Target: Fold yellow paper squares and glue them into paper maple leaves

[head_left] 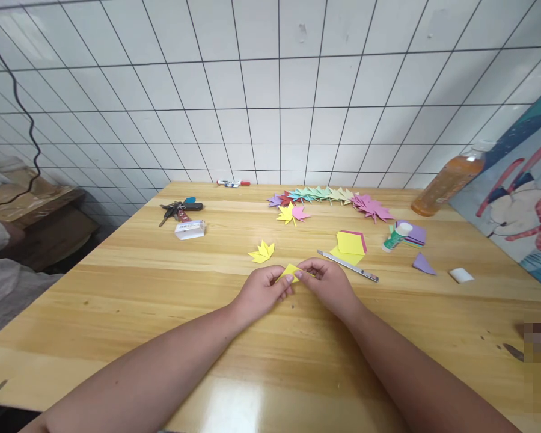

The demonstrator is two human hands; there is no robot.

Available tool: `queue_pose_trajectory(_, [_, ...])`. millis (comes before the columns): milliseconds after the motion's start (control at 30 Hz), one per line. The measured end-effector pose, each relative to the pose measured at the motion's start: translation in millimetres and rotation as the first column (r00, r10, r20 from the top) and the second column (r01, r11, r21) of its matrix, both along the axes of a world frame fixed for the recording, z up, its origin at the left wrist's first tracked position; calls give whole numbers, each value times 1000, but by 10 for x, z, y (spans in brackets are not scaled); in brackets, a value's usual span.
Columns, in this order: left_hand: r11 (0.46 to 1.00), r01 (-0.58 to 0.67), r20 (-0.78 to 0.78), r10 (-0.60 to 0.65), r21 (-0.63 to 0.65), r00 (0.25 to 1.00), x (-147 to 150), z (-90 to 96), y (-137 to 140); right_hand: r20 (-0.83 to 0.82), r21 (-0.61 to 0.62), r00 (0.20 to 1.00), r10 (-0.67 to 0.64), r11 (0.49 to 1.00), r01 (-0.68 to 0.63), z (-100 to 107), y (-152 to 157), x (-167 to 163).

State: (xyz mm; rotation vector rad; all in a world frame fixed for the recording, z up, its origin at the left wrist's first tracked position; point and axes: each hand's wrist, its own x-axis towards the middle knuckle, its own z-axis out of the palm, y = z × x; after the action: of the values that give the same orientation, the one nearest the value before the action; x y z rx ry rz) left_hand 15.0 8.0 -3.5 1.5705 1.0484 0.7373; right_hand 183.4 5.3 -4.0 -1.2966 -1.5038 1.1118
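Note:
A small folded piece of yellow paper (pixel 290 271) is pinched between both hands above the near middle of the table. My left hand (pixel 265 288) grips its left side, thumb on top. On its right side, my right hand (pixel 328 285) holds it the same way, fingers closed. Just beyond lies a yellow folded paper leaf shape (pixel 262 252). To the right, a utility knife (pixel 348 266) rests against a stack of yellow paper squares (pixel 350 243) with a magenta sheet under it. Farther back is a yellow and pink folded leaf (pixel 292 213).
A row of folded paper leaves (pixel 324 195) runs along the table's back. Right of it stand a glue stick (pixel 397 236), purple paper squares (pixel 412 232), a purple folded triangle (pixel 423 264), an eraser (pixel 461 275) and a bottle (pixel 448 180). Keys (pixel 180 209), a small box (pixel 190 229) and a marker (pixel 233 183) lie left.

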Motion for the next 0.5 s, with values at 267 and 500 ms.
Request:
queue_pose_trajectory(267, [1000, -11, -18, 11, -18, 1000, 1, 6, -5, -67, -19, 998, 17, 1000, -18, -53, 9, 12])
queue_pose_trajectory(500, [1000, -7, -41, 6, -17, 999, -5, 11, -7, -64, -15, 998, 17, 1000, -18, -45, 9, 21])
